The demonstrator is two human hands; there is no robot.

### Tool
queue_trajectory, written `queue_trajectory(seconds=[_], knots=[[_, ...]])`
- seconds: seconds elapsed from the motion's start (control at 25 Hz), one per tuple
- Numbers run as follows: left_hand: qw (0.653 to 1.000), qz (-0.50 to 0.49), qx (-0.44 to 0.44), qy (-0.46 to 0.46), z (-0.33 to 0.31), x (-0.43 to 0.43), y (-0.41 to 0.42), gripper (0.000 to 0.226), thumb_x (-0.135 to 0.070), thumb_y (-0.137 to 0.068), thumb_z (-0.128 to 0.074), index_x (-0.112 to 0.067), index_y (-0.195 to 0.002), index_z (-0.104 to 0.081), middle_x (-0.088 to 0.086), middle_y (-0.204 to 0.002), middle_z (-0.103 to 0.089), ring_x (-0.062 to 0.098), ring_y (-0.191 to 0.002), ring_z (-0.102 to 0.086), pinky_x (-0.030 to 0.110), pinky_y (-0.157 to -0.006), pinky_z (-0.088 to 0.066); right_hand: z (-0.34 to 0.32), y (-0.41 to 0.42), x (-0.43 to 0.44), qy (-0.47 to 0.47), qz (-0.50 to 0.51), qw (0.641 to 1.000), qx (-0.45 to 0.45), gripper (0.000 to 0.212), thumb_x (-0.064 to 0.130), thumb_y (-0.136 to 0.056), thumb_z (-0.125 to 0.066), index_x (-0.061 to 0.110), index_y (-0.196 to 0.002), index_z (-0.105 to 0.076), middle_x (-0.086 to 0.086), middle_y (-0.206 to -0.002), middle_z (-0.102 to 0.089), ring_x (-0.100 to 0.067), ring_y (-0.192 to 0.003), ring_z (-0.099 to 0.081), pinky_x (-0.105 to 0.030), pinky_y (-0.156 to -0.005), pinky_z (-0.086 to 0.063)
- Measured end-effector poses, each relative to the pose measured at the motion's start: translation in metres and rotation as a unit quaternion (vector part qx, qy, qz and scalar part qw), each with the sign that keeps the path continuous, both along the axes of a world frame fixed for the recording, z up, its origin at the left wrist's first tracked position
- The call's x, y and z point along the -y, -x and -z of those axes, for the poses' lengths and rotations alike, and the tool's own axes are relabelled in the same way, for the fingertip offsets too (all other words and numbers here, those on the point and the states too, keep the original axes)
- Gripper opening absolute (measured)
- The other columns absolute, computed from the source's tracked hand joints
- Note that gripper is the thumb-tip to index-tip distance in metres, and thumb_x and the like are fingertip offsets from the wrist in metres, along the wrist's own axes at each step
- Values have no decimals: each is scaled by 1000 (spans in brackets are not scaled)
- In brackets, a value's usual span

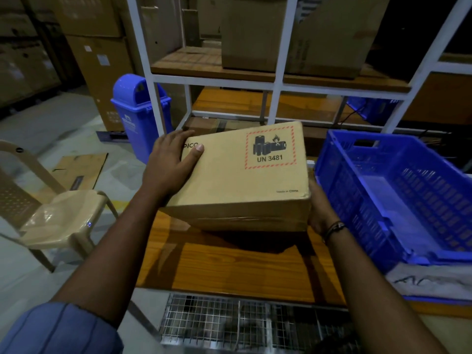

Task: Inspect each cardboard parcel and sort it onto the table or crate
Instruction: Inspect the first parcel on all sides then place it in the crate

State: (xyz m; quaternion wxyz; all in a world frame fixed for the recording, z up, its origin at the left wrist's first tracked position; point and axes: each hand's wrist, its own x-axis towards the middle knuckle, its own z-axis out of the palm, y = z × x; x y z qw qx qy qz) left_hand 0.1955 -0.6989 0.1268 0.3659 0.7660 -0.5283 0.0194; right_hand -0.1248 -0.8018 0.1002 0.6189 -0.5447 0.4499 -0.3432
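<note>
A brown cardboard parcel point(237, 180) with a red-bordered battery label reading UN 3481 is held tilted above the wooden table point(229, 267). My left hand point(169, 164) grips its left edge, the thumb lying on the top face. On the parcel's right side my right hand point(319, 213) presses against the box, its fingers mostly hidden behind it. A blue plastic crate point(398, 200) stands on the table just right of the parcel, and nothing shows inside it.
A beige plastic chair point(53, 215) stands to the left, and a blue bin point(140, 111) behind it. White metal shelving point(275, 83) with large cartons rises beyond the table. A wire mesh basket point(229, 325) sits at the near edge. Flat cardboard point(81, 169) lies on the floor.
</note>
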Motion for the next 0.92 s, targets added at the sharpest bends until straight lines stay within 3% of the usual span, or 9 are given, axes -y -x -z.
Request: queue_trajectory(seconds=[0.12,0.2,0.32,0.4,0.48,0.56,0.6,0.72,0.92], knots=[[997,-13,-63,-36,-5,4,13,67,-66,-106,-27,-38,-165,-16,2,-175,2,34,-159,12,64,-125,0,-18,-4,-5,77,62,995,-19,76,86,-84,-52,33,-139,-60,-3,-129,-72,-18,-111,-72,-53,-102,-55],[982,47,-172,-59,-5,13,40,76,-70,-104,-20,-31,-166,-1,4,-174,10,32,-159,13,64,-125,2,-35,-6,-3,149,133,976,-88,90,97,-71,-51,39,-140,-56,-4,-131,-68,-23,-111,-71,-55,-98,-57],[894,196,-404,-6,-19,17,72,85,-83,-96,-22,-31,-163,-27,11,-169,-28,31,-156,-26,64,-123,-23,-63,-12,-9,256,167,907,-289,93,96,-81,-37,44,-158,-30,-15,-154,-42,-38,-137,-48,-54,-108,-45],[837,233,-491,65,-36,13,83,64,-69,-104,-30,-25,-142,-56,6,-139,-66,26,-133,-60,57,-113,-43,-73,-19,-20,315,161,845,-402,91,87,-90,-29,37,-164,-13,-25,-161,-26,-45,-144,-36,-56,-111,-40],[901,150,-399,83,-49,14,88,55,-62,-102,-47,-27,-144,-51,3,-138,-66,25,-130,-61,56,-113,-44,-71,-29,-30,357,171,797,-456,89,81,-96,-23,28,-166,-7,-28,-160,-24,-47,-141,-35,-55,-110,-40],[988,34,-152,7,-49,17,95,71,-59,-103,-47,-31,-163,-21,10,-169,-28,35,-153,-32,57,-123,-28,-68,-40,-31,366,173,776,-484,85,73,-101,-20,19,-166,-6,-28,-164,-18,-47,-146,-27,-57,-116,-32],[999,-7,-18,-28,-46,18,101,73,-61,-105,-38,-32,-166,-8,9,-174,-4,40,-158,-10,56,-125,-16,-69,-46,-29,369,162,770,-494,83,69,-102,-20,18,-166,-5,-27,-167,-10,-47,-152,-16,-59,-121,-23],[988,-26,144,-53,-44,21,106,74,-65,-106,-15,-27,-167,4,5,-173,19,45,-155,18,59,-126,3,-73,-64,-20,439,90,742,-498,77,64,-105,-18,21,-167,2,-18,-172,15,-38,-158,17,-59,-126,6],[982,-41,162,-89,-42,29,93,73,-63,-105,-9,-27,-166,10,5,-172,20,46,-154,23,59,-127,6,-70,-84,-10,509,30,703,-496,75,67,-103,-3,26,-166,5,-9,-173,13,-29,-159,17,-58,-126,9]])
